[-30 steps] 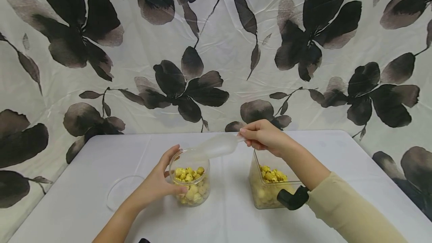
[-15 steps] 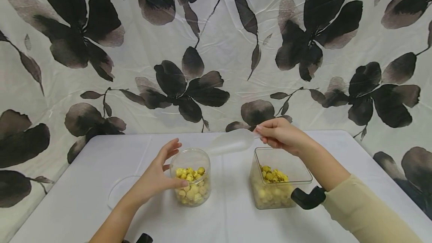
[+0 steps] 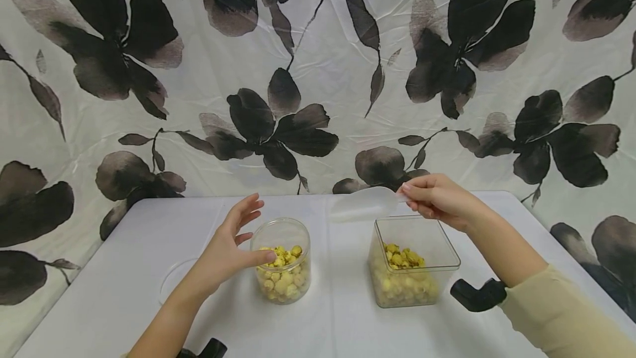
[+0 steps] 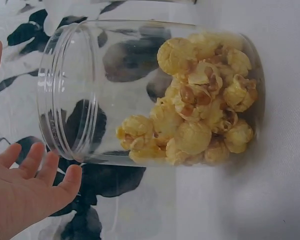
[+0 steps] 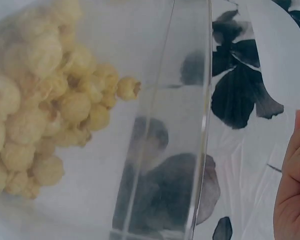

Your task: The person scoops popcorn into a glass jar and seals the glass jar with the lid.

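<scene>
White-clothed bench (image 3: pixel 124 291) before a floral black-and-white curtain (image 3: pixel 318 70) carries a square clear plastic tub of yellow popcorn (image 3: pixel 412 269) and a round clear plastic jar of popcorn (image 3: pixel 283 261). Right hand (image 3: pixel 439 200) pinches the handle of an empty translucent plastic scoop (image 3: pixel 365 203), level above the tub's far-left rim. Left hand (image 3: pixel 228 247), grip spread, thumb at the jar's side, likely steadying it; a clear round lid (image 3: pixel 174 278) lies left, nothing blocks either opening.

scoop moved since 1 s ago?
Yes. The clear scoop, pinched by the right hand, went from over the round jar rightward to the rear edge of the square container.
</scene>
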Tool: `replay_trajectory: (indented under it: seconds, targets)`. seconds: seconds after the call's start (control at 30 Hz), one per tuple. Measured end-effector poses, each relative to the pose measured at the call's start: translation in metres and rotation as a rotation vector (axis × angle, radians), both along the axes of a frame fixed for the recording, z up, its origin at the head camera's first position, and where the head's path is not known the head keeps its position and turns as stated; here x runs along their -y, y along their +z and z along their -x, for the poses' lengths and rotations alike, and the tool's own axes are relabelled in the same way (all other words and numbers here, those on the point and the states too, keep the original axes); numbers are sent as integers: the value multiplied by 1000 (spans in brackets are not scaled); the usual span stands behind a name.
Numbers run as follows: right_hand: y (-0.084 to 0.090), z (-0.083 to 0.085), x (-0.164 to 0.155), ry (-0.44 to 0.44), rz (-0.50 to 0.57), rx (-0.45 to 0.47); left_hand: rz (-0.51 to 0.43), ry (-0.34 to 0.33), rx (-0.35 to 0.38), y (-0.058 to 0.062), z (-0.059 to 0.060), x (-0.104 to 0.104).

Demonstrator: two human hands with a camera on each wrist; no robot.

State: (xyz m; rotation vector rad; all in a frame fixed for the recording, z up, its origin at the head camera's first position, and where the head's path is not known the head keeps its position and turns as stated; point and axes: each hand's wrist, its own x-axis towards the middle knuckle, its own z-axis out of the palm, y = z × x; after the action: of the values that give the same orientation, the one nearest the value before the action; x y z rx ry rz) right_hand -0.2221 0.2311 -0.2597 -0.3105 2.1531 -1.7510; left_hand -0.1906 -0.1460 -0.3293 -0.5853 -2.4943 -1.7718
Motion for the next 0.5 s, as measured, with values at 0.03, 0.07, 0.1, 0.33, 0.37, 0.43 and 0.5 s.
replay_trajectory:
  seconds: [0.03,0.07,0.1,0.33,0.37,0.43,0.5]
  targets:
    - [0,0,-2,-1,2,0,-1,-1,-1,1,0,0]
    - [0,-1,-5,-4,1,-4,-3,-3,-5,2,0,-1]
    - [1,-1,-7,-6,4,-7,0,-4,-12,3,-1,-1]
    - [3,-5,-26,-17,9,-26,13,-22,-75,15,-2,-11]
    - [3,-5,-30,-16,10,-29,8,-30,-81,16,-3,-13]
    - [2,-6,-37,-15,11,-30,0,-39,-79,20,-4,-17]
    - [1,-6,-43,-12,11,-30,-11,-51,-77,24,-5,-21]
